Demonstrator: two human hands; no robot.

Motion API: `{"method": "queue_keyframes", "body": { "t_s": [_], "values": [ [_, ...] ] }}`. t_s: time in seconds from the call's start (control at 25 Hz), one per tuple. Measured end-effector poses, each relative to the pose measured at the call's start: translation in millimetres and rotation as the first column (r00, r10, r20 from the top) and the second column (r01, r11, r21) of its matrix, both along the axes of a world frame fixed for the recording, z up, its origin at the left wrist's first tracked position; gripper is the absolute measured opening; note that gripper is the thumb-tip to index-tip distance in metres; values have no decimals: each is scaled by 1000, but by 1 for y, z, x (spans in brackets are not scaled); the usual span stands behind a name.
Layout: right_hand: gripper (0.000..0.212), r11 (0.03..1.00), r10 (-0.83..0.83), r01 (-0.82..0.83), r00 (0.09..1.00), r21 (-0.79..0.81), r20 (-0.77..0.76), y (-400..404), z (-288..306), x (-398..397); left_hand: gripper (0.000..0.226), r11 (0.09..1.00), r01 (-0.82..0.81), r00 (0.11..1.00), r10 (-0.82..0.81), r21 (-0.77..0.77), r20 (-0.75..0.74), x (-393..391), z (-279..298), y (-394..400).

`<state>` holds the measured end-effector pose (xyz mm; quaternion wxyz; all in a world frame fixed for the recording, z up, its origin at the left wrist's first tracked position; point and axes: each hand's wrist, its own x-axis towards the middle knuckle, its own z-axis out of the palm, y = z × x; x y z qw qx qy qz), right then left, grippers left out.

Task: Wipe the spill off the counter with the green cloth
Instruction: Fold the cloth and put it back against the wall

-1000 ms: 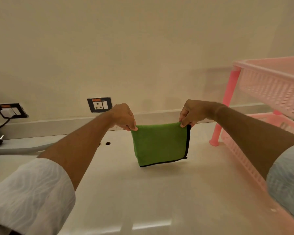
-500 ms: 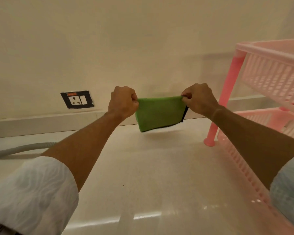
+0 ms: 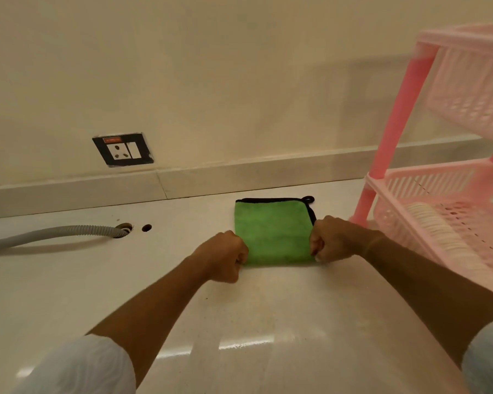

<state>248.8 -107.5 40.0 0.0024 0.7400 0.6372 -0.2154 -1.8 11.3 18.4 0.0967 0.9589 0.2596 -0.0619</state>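
Both hands' fingers curled, pinching green cloth corners.

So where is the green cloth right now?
The green cloth lies flat on the counter, between the left hand and right hand, beside the pink rack.

Green cloth with black trim; pink slatted rack.

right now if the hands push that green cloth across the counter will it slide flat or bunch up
The green cloth lies folded flat, so it is probably soft and floppy. It may bunch if pushed from one edge. The counter looks glossy, so it should slide easily, and the left hand and right hand pinching its near corners likely keep it flat.
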Motion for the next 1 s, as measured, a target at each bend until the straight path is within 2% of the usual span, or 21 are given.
{"method": "queue_keyframes", "body": {
  "t_s": [0.04,0.12,0.2,0.24,0.32,0.4,0.64,0.76,1.0],
  "values": [
    [16,1000,-19,20,1000,19,-8,2,-2,-1,23,1000,-4,999,3,10,39,0,-2,1],
    [20,978,-118,119,993,172,-17,7,-3,-4,26,998,-65,984,60,25,170,3,-2,5],
    [33,924,-214,211,976,320,-26,13,-7,-11,49,990,-128,967,111,61,227,10,-4,8],
    [43,910,-235,232,971,344,-33,17,-10,-17,63,985,-150,965,129,80,227,15,-6,8],
    [62,911,-242,236,970,337,-23,23,-22,-31,78,978,-192,960,170,80,224,26,-14,8],
    [73,905,-244,228,970,359,-1,31,-39,-43,79,977,-210,959,197,46,205,39,-26,10],
    [87,945,-176,131,976,301,128,47,-82,-42,78,982,-186,974,182,14,132,64,-54,18],
    [95,945,-172,122,975,303,143,54,-89,-34,81,980,-197,976,197,-5,96,66,-62,25],
    [90,947,-152,98,975,305,160,75,-90,-18,80,970,-242,965,241,-3,105,81,-67,41]
  ]
}}
